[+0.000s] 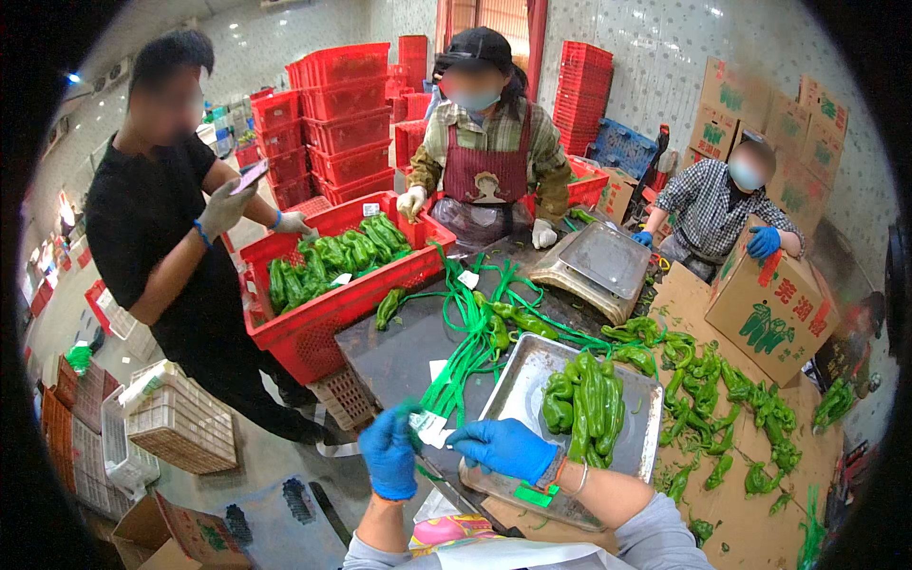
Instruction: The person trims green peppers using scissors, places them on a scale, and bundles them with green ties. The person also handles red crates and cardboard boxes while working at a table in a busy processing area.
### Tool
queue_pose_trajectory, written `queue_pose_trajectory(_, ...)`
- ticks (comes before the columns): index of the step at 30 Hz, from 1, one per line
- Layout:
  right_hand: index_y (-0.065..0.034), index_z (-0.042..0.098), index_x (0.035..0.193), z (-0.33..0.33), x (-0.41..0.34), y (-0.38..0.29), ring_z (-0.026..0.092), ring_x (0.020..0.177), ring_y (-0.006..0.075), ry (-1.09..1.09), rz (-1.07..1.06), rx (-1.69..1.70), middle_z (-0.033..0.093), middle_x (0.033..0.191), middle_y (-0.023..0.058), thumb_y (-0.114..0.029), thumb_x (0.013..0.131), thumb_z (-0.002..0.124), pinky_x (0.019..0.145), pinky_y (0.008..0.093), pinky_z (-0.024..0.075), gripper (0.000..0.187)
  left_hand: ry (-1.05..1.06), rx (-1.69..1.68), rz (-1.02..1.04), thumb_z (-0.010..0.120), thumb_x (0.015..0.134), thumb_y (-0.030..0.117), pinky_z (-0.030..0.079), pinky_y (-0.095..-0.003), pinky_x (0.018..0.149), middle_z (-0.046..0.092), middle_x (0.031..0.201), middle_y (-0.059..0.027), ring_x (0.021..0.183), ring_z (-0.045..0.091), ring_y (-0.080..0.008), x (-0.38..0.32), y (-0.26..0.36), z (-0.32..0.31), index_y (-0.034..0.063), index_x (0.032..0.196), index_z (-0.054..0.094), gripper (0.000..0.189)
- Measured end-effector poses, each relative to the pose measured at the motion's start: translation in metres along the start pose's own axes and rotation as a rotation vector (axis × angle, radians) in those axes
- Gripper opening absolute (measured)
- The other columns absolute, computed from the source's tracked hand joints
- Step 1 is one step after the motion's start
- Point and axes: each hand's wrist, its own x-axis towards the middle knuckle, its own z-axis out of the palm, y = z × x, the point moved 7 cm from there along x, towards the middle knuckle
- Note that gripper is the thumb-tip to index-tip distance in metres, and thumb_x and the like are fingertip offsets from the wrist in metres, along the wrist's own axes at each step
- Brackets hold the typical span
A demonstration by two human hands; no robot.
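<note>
My left hand (388, 454), in a blue glove, pinches a bunch of green mesh netting (407, 413). Beside it, my right hand (504, 450), gloved the same way, has its fingertips closed at the edge of a white paper label (427, 426). The label carries printing and lies against the netting between both hands. Under and beyond my right forearm is a metal tray (514, 385) with a pile of green peppers (597, 402) in it. Long green net strips (463, 313) run across the dark table (385, 363) ahead of my hands.
A red crate (335, 328) of bagged peppers stands far left, a weighing scale (595, 267) far right. Loose peppers (712, 385) cover cardboard at right, near a pepper carton (773, 313). Three people stand around the table; one holds a phone (249, 177).
</note>
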Motion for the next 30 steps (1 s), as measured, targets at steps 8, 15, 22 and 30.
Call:
queue_pose_trajectory(8,-0.0073,0.063,0.112,0.030,-0.003,0.013,0.062,0.089,0.0126,0.244,-0.017,0.805,0.066,0.094,0.0092,-0.023,0.089,0.063,0.080,0.0276,0.0500,0.028,-0.201,0.204,0.288,0.058,0.092,0.013,0.040,-0.0241,0.047,0.059,0.061,-0.0040,0.051,0.053,-0.0086,-0.013,0.016,0.022,0.0030,0.101,0.069,0.017)
queue_pose_trajectory(15,-0.0050,0.069,0.095,0.027,-0.005,0.005,0.064,0.075,0.0196,0.389,-0.054,0.334,0.066,0.082,0.0103,-0.025,0.086,0.066,0.068,0.0313,0.0492,0.022,-0.118,0.058,-0.017,0.061,0.091,0.014,0.042,-0.0244,0.050,0.061,0.066,-0.0032,0.057,0.054,-0.0085,-0.029,-0.006,0.013,-0.0005,0.098,0.068,0.018)
queue_pose_trajectory(22,-0.0076,0.066,0.079,0.027,-0.024,-0.027,0.059,0.066,0.0329,0.518,-0.329,-0.269,0.060,0.073,0.0128,-0.031,0.082,0.067,0.057,0.0406,0.0466,0.024,0.155,0.068,0.042,0.065,0.086,0.008,0.044,-0.0233,0.059,0.062,0.073,-0.0006,0.064,0.053,-0.0075,-0.011,-0.009,-0.030,-0.0006,0.086,0.067,0.008)
queue_pose_trajectory(30,-0.0099,0.066,0.077,0.029,-0.032,-0.023,0.060,0.064,0.0322,0.343,-0.245,-0.387,0.062,0.072,0.0121,-0.037,0.085,0.060,0.055,0.0416,0.0469,0.029,0.270,0.078,0.061,0.065,0.089,0.014,0.042,-0.0222,0.060,0.058,0.074,0.0024,0.066,0.050,-0.0064,0.001,-0.014,-0.065,0.0025,0.083,0.064,0.012)
